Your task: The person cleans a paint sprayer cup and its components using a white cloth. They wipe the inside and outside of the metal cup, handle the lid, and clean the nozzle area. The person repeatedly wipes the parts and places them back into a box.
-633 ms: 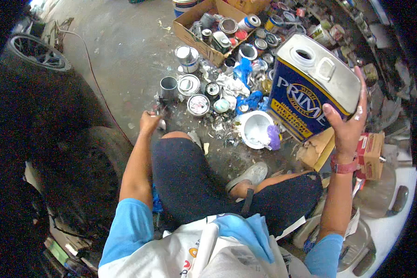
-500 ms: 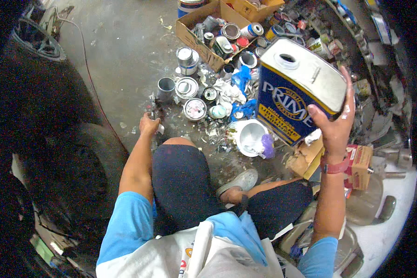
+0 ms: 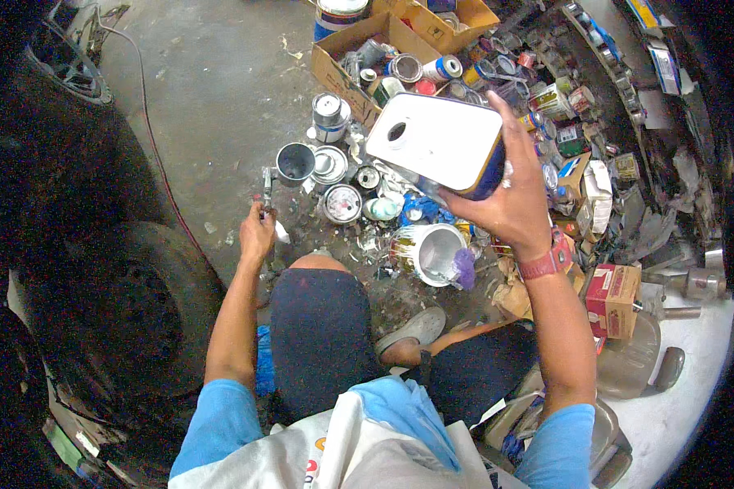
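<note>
My right hand (image 3: 514,196) grips a large rectangular metal can (image 3: 444,140) by its right end. The can has a white top with a round open mouth and dark blue sides, and is held up tilted over the cluttered floor. Low on the left, my left hand (image 3: 257,234) is closed round a slim metal tool that looks like a spray gun (image 3: 267,186). An open grey cup (image 3: 295,162) stands right beside the tool's head; I cannot tell whether they are joined. Lidded paint cans (image 3: 342,203) sit just to the right of the cup.
A white paint bucket (image 3: 439,253) with a purple rag lies near my foot. Behind it are blue rags and a cardboard box (image 3: 334,69) of cans. Many cans and scraps crowd the right side. A dark tyre (image 3: 139,301) and a thin hose (image 3: 151,138) are at left.
My right hand has swung the rectangular can leftward and tipped it, so its top now faces me more and its mouth is nearer the grey cup. My left hand has shifted slightly.
</note>
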Action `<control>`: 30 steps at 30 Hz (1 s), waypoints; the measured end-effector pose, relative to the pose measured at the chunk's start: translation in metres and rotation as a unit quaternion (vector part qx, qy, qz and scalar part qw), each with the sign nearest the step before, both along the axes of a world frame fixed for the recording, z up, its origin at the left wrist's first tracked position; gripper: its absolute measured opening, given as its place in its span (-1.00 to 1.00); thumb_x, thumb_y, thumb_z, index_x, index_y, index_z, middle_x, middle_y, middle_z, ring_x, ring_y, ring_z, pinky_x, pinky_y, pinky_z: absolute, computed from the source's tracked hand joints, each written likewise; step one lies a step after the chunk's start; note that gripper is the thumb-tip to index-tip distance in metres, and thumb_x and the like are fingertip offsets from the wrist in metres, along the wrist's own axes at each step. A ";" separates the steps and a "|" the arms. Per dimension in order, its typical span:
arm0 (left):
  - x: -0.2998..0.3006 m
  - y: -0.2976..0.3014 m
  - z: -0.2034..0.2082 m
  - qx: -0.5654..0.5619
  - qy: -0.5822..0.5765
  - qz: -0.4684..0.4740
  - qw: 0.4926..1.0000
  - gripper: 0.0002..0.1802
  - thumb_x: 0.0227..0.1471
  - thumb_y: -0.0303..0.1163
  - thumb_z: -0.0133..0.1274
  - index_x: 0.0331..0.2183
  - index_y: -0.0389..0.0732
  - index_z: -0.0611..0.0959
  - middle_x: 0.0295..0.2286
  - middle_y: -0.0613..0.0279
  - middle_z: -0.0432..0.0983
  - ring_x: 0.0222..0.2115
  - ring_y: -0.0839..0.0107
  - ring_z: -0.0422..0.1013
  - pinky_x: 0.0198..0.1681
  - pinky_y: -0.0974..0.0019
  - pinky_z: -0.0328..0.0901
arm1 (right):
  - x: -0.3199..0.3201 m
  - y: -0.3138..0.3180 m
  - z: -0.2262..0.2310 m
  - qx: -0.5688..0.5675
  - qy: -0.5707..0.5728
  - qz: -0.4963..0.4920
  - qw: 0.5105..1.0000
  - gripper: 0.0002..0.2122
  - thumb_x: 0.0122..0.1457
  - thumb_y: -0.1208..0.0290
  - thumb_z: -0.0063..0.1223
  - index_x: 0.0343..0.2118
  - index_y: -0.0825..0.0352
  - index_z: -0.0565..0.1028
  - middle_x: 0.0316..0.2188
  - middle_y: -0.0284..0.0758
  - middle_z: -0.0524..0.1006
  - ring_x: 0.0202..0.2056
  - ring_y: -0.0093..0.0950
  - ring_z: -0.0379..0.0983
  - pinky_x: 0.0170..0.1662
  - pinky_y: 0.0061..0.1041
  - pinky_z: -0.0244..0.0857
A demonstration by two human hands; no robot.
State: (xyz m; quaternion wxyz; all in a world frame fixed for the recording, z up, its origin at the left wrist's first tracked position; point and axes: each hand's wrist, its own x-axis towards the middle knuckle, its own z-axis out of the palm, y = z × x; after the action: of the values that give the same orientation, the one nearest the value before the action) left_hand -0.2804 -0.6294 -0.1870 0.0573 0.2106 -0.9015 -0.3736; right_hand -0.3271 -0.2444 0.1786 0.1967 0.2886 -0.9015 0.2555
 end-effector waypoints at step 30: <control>0.020 0.081 0.084 0.064 -0.034 -0.125 0.990 -0.64 0.20 -0.34 0.19 0.01 -0.22 0.60 -0.22 -0.16 0.66 -0.17 -0.18 0.59 -0.12 -0.09 0.42 | 0.003 -0.006 -0.021 0.235 -0.016 0.035 0.971 0.17 -0.36 0.28 0.56 0.46 0.21 0.18 0.02 -0.16 0.45 0.04 -0.06 0.43 0.13 -0.08 0.39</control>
State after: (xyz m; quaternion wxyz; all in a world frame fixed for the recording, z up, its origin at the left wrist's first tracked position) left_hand -0.2601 -0.5485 -0.1030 -0.0339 0.1119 -0.8966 -0.4271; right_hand -0.3243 -0.2503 0.1579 0.0998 0.3539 -0.9287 0.0479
